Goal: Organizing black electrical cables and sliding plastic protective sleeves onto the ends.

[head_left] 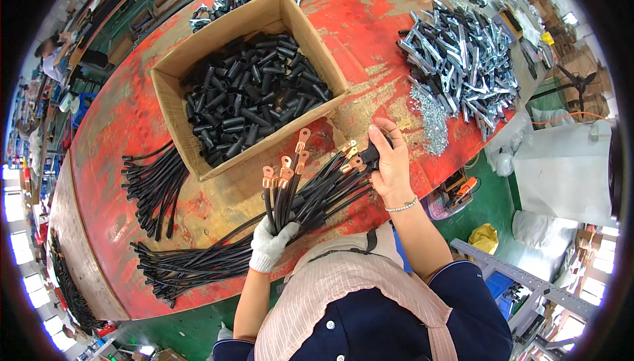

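My left hand (269,245), in a white glove, is closed around several black cables (282,208) standing up from its grip. Copper ring terminals (285,171) cap their upper ends. To the right of that hand, more cables (323,189) lie slanted, their terminals near my right hand (392,166). Bare and with a bead bracelet at the wrist, the right hand has its thumb and fingers curled around small black sleeves (371,156), partly hidden by the palm. Beyond both hands stands an open cardboard box (170,107) of black plastic sleeves (254,90).
Metal clamps (462,64) are heaped at the far right of the red, worn table (373,28), beside tiny metal parts (432,123). Cable bundles (155,186) lie left of the box and along the near edge (191,268). More clamps (231,1) sit behind the box.
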{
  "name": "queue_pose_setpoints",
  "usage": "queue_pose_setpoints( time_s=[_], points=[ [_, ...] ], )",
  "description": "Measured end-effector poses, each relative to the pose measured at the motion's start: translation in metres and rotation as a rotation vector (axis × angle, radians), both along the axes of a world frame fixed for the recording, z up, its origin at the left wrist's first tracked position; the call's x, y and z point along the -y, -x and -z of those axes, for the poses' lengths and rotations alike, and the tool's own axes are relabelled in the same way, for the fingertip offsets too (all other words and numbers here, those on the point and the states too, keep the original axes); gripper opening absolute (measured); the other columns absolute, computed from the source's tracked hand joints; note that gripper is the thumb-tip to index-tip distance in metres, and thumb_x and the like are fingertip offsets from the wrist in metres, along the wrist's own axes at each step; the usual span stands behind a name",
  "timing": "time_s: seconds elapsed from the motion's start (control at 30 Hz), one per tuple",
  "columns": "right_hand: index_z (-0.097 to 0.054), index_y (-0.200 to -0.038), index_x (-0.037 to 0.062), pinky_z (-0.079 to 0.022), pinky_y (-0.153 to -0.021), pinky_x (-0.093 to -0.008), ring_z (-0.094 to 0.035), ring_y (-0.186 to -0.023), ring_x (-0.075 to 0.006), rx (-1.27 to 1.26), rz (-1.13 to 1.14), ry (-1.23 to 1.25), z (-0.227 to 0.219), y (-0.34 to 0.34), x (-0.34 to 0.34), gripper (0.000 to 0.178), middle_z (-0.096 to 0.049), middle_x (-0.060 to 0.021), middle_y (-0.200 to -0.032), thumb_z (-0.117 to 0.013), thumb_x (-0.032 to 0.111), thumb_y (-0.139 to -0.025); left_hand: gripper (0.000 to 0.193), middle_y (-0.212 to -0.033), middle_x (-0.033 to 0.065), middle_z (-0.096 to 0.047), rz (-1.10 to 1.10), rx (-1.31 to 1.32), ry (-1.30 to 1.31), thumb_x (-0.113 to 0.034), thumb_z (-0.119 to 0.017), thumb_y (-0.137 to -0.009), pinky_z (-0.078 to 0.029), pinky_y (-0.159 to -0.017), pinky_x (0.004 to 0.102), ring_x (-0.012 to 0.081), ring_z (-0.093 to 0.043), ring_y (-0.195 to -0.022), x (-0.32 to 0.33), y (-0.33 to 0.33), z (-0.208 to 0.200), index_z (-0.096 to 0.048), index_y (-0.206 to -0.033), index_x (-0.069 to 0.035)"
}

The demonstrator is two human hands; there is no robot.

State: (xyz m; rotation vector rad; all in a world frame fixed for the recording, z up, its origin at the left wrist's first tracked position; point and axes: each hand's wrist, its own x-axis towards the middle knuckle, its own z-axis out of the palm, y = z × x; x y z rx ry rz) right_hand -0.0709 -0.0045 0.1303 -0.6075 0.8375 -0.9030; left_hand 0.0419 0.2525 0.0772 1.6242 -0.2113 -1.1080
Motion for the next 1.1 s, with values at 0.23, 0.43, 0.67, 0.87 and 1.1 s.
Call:
queue_pose_setpoints(
  time_s=[0.23, 0.43, 0.67, 0.87, 1.1],
  points=[
    [-0.058, -0.109, 0.0053, -0.05, -0.069, -0.0227, -0.058, -0.081, -0.0082, -0.113, -0.037, 0.229, 0.0, 0.002, -0.005, 0.03, -0.057, 0.0008, -0.091, -0.072, 0.003, -0.083, 0.025, -0.091, 0.0093, -0.068, 0.012, -0.007, -0.01, 0.004, -0.067, -0.08, -0.052, -0.072, 0.0278, 0.0159, -0.065, -0.08, 0.002, 0.0, -0.001, -0.062, -0.104, 0.002],
    [-0.058, -0.112, 0.0044, -0.046, -0.083, -0.0264, -0.056, -0.097, -0.0121, -0.131, -0.318, 0.274, 0.005, 0.009, -0.019, 0.043, -0.058, -0.0036, -0.112, -0.08, 0.012, -0.076, 0.026, -0.09, 0.0018, -0.065, 0.046, -0.022, 0.013, -0.006, -0.073, -0.08, -0.049, -0.071, 0.0246, 0.0095, -0.059, -0.078, 0.0, 0.001, 0.001, -0.063, -0.104, -0.002],
    [-0.057, -0.112, 0.0116, -0.047, -0.093, -0.0376, -0.055, -0.116, -0.0294, 0.305, -0.767, 0.344, 0.001, 0.042, -0.001, 0.052, -0.048, -0.0174, -0.135, -0.085, 0.015, -0.068, 0.026, -0.09, 0.0063, -0.067, 0.09, -0.183, 0.059, -0.003, -0.072, -0.077, -0.051, -0.074, 0.028, 0.0143, -0.063, -0.08, -0.003, -0.015, -0.011, -0.063, -0.101, 0.0],
    [-0.062, -0.098, 0.0084, -0.048, -0.092, -0.0383, -0.059, -0.109, -0.0272, 0.305, -0.776, 0.424, 0.006, 0.05, 0.004, 0.039, -0.06, -0.0157, -0.117, -0.085, 0.011, -0.067, 0.027, -0.092, 0.0083, -0.067, 0.088, -0.227, 0.056, -0.002, -0.071, -0.077, -0.052, -0.075, 0.0296, 0.0169, -0.065, -0.083, -0.003, -0.016, -0.016, -0.063, -0.102, 0.001],
    [-0.066, -0.094, 0.0028, -0.047, -0.085, -0.0281, -0.06, -0.094, -0.0161, -0.176, -0.571, 0.63, -0.003, 0.043, -0.004, 0.025, -0.065, -0.0056, -0.095, -0.078, 0.006, -0.073, 0.03, -0.095, 0.0087, -0.068, 0.123, -0.204, 0.04, -0.003, -0.072, -0.077, -0.052, -0.076, 0.0296, 0.0166, -0.064, -0.083, -0.002, -0.016, -0.013, -0.063, -0.106, 0.001]
  ],
)
